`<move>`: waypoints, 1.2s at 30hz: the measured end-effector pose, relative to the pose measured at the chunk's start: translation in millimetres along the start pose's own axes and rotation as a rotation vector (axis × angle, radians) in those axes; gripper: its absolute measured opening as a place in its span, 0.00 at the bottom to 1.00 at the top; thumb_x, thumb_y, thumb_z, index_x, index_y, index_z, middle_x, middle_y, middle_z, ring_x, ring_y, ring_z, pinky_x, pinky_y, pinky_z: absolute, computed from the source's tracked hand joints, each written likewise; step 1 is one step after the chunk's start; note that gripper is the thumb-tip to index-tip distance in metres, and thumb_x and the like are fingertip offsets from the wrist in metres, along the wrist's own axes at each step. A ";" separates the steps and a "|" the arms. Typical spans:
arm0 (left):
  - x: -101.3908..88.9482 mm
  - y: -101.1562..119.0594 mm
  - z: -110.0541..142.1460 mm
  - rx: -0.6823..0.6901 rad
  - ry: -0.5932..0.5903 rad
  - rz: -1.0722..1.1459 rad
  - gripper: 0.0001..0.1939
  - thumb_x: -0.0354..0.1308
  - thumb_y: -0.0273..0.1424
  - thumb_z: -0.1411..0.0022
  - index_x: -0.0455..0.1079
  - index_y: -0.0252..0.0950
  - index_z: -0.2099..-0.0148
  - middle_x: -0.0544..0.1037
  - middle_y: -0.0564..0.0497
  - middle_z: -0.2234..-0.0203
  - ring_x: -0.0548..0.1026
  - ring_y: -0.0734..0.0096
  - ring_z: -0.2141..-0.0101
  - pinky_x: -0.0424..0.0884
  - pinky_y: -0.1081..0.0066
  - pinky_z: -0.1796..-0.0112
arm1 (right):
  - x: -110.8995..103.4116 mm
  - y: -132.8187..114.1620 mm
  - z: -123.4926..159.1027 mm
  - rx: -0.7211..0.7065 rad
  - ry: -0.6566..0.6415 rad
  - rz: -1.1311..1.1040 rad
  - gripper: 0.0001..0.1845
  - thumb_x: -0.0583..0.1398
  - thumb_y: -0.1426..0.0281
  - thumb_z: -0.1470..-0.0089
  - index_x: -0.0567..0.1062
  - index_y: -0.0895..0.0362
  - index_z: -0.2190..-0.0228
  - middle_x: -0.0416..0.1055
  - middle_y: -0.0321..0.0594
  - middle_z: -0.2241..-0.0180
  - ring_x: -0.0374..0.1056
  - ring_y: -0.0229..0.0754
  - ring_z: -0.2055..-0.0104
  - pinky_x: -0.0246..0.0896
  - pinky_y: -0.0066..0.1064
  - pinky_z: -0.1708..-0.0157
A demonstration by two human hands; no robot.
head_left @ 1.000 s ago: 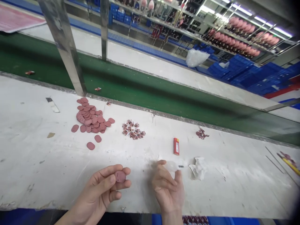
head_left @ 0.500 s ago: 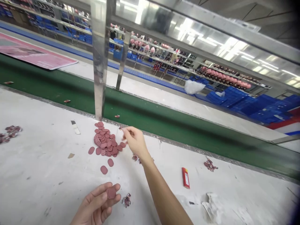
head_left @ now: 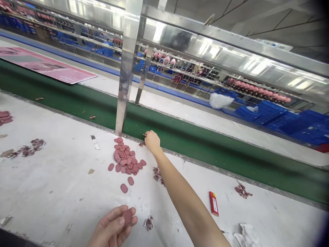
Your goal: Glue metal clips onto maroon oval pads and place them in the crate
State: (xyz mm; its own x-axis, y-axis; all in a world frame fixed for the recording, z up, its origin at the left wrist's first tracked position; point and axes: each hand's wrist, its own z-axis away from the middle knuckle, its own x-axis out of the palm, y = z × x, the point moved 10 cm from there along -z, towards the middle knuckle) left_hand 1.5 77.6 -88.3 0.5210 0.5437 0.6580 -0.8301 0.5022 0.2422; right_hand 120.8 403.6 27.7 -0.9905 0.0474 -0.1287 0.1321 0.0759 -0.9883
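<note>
My left hand (head_left: 115, 228) is at the near edge of the white table (head_left: 51, 185). Its fingers and thumb pinch a small reddish-pink oval disc (head_left: 127, 216). My right arm stretches far forward. My right hand (head_left: 152, 140) is at the table's far edge, by the green conveyor belt (head_left: 205, 147), with its fingers curled over a tiny dark piece that I cannot make out. A pile of the same pink discs (head_left: 125, 159) lies just left of that hand. A small dark red trim piece (head_left: 148, 223) lies beside my left hand.
A metal post (head_left: 125, 79) rises at the table's far edge behind the pile. A red lighter (head_left: 214, 203), crumpled white paper (head_left: 244, 235), and clusters of dark red trim pieces (head_left: 157, 174) (head_left: 242, 190) (head_left: 28, 149) lie on the table. More discs (head_left: 5, 116) lie far left.
My right hand left the spot beside my left hand and reached forward past the disc pile to the table's far edge. The view tilted up and shifted. My left hand kept its disc.
</note>
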 end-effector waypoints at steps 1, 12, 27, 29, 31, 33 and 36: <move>2.0 0.4 -0.4 0.008 0.002 -0.015 0.14 0.78 0.21 0.54 0.82 0.35 0.63 0.88 0.45 0.61 0.86 0.59 0.61 0.82 0.77 0.65 | -7.1 -0.9 13.1 0.023 0.005 -0.033 0.15 0.57 0.65 0.30 0.78 0.63 0.62 0.75 0.37 0.59 0.74 0.36 0.63 0.72 0.29 0.62; 41.4 2.4 3.6 0.106 -0.147 -0.247 0.06 0.71 0.30 0.41 0.84 0.41 0.59 0.87 0.51 0.54 0.84 0.61 0.52 0.81 0.78 0.57 | -71.2 23.8 260.0 0.473 0.035 -0.569 0.18 0.71 0.65 0.48 0.79 0.59 0.57 0.72 0.31 0.72 0.68 0.31 0.77 0.65 0.22 0.80; 30.7 -32.6 5.8 -0.003 0.010 -0.292 0.23 0.81 0.30 0.57 0.82 0.34 0.56 0.86 0.39 0.54 0.85 0.52 0.54 0.83 0.75 0.62 | -108.1 46.0 327.7 0.529 0.101 -0.666 0.22 0.66 0.60 0.37 0.72 0.57 0.47 0.81 0.51 0.54 0.80 0.45 0.61 0.72 0.27 0.71; 31.2 -32.4 6.6 -0.004 0.009 -0.300 0.23 0.81 0.30 0.57 0.82 0.34 0.56 0.85 0.39 0.53 0.85 0.53 0.54 0.83 0.75 0.62 | -109.4 47.0 329.1 0.524 0.083 -0.607 0.21 0.65 0.57 0.37 0.74 0.56 0.49 0.79 0.39 0.67 0.73 0.35 0.75 0.65 0.22 0.80; 31.8 -33.3 7.4 -0.007 0.005 -0.309 0.23 0.81 0.30 0.56 0.82 0.34 0.56 0.85 0.39 0.52 0.85 0.55 0.54 0.83 0.76 0.61 | -110.5 50.1 332.4 0.560 0.092 -0.629 0.21 0.66 0.57 0.38 0.75 0.54 0.48 0.69 0.30 0.75 0.59 0.28 0.82 0.53 0.17 0.86; 32.4 -35.3 7.6 -0.014 -0.008 -0.319 0.22 0.81 0.31 0.55 0.82 0.34 0.56 0.85 0.39 0.52 0.85 0.56 0.54 0.82 0.76 0.61 | -109.9 51.7 335.7 0.595 0.103 -0.715 0.23 0.67 0.60 0.40 0.75 0.53 0.45 0.66 0.29 0.74 0.54 0.27 0.80 0.48 0.15 0.87; 32.2 -39.9 6.9 -0.034 -0.028 -0.330 0.21 0.80 0.32 0.53 0.82 0.36 0.56 0.85 0.41 0.51 0.84 0.57 0.54 0.82 0.76 0.60 | -107.7 44.8 335.2 0.537 0.052 -0.746 0.27 0.66 0.61 0.40 0.72 0.53 0.41 0.72 0.36 0.67 0.59 0.30 0.77 0.51 0.17 0.88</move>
State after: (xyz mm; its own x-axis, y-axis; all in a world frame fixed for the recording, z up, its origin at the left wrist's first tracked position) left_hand 50.0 70.4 -71.8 0.7542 0.3295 0.5680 -0.6103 0.6708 0.4214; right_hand 221.0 68.0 -30.1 -0.8077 0.2181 0.5478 -0.5879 -0.3673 -0.7207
